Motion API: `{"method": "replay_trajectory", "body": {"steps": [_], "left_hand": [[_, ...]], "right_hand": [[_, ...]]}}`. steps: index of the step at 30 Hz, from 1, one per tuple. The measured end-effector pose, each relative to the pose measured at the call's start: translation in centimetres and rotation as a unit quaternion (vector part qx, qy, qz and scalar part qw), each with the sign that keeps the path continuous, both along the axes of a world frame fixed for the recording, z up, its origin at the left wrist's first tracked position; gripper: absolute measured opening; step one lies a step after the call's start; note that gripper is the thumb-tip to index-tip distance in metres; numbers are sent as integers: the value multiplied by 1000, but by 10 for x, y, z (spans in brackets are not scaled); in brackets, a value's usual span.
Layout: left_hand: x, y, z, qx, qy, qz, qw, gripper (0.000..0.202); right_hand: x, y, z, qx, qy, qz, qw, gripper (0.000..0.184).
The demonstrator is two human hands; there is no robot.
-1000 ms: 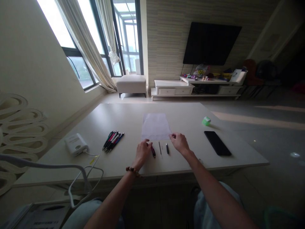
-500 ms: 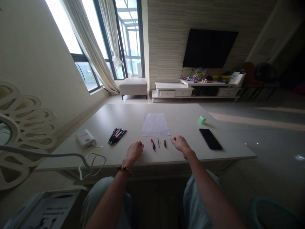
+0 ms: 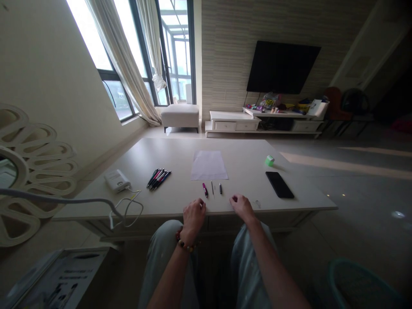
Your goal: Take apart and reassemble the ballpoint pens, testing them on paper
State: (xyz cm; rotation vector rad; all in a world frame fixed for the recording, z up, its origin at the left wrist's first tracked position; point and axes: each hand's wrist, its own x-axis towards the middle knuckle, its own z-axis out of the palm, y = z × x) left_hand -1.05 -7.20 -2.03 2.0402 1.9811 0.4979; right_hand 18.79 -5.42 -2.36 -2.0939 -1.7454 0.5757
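Note:
My left hand [image 3: 194, 215] is loosely closed at the near edge of the white table [image 3: 154, 152], a beaded bracelet [image 3: 186, 243] on its wrist. My right hand [image 3: 242, 207] rests there too, fingers curled in; nothing shows in either hand. Just beyond them lie pieces of a pen: a magenta barrel half [image 3: 205, 189], a thin refill [image 3: 212, 188] and a black tip half [image 3: 220, 188]. A tiny faint piece, perhaps a spring, is beside the refill. Behind these lies a stack of white paper [image 3: 209, 165].
Several pens [image 3: 159, 178] lie bunched at left, near a white charger box [image 3: 116, 181] with a looped cable [image 3: 135, 199]. On the right are a black phone [image 3: 279, 185] and a small green-and-white object [image 3: 269, 160]. A teal basket [image 3: 357, 283] stands on the floor.
My left hand has drawn back toward me and rightward, closer to the right hand. The right hand has pulled back slightly toward the table edge. The pen pieces lie as before.

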Motion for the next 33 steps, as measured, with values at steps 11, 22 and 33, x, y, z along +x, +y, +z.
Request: {"method": "replay_trajectory", "body": {"steps": [11, 22, 33], "left_hand": [[25, -19, -3, 8, -59, -47, 997, 18], [44, -13, 7, -23, -363, 45, 930, 14], [29, -2, -5, -53, -359, 76, 929, 38]], "right_hand": [[-59, -10, 7, -20, 16, 65, 998, 22], [-87, -4, 29, -4, 8, 9, 1000, 24], [-107, 13, 31, 18, 31, 22, 999, 26]]}}
